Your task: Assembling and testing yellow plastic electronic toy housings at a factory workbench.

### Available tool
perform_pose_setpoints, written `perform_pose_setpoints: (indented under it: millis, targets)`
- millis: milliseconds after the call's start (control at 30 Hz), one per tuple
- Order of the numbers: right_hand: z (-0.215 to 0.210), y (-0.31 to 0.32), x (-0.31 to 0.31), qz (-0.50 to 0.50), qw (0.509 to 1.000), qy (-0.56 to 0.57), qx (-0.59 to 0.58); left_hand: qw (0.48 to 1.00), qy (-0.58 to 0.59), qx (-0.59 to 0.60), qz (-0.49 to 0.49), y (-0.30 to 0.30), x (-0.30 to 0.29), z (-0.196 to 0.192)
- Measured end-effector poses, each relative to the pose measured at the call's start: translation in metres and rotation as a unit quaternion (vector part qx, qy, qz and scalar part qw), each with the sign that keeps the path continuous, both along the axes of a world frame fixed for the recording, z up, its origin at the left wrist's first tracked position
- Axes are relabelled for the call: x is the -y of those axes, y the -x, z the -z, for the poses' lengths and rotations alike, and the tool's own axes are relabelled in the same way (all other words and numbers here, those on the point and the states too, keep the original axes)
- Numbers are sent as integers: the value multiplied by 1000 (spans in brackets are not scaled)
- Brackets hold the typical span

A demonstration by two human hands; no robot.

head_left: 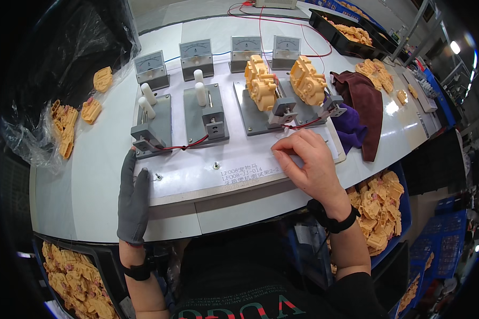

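My left hand (133, 198), in a grey glove, lies flat on the left front edge of a white test board (197, 173), fingers together, holding nothing. My right hand (310, 162), bare, rests on the board's right part, fingers curled loosely just in front of a grey clamp fixture (269, 112). Two yellow plastic gearbox housings (261, 82) (307, 80) sit clamped in the two right fixtures. The two left fixtures (153, 125) (206, 114) carry only white upright handles. Red wires run from the clamps.
Four analogue meters (196, 56) stand behind the fixtures. A brown cloth (366, 103) over a purple one lies right of the board. Yellow parts fill bins at lower left (74, 279), lower right (380, 204) and a black tray far right (351, 34). Loose parts lie on plastic bag at left (69, 125).
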State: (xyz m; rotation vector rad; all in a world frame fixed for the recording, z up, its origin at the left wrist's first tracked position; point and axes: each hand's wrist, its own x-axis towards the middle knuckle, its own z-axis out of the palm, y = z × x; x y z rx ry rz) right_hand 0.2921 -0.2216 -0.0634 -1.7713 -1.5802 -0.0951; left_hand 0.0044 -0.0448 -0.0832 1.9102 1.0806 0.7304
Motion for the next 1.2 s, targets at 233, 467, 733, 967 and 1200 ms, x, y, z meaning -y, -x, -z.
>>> perform_pose_setpoints:
  millis: [233,467,733,967,1200]
  targets:
    - [1,-1,1,5,1000,2,4,1000,23,18,-3,-3,1,0]
    - [1,0,0,1,1000,-1,4,999,22,33,1,-1,1,0]
    - [1,1,0,8,1000,2,4,999,6,31,6,0,-1,5]
    - [0,2,-2,13,1000,-2,9,1000,-3,15,3,2,0,1]
    - [0,2,-4,24,1000,2,12,1000,1,21,5,0,-1,3]
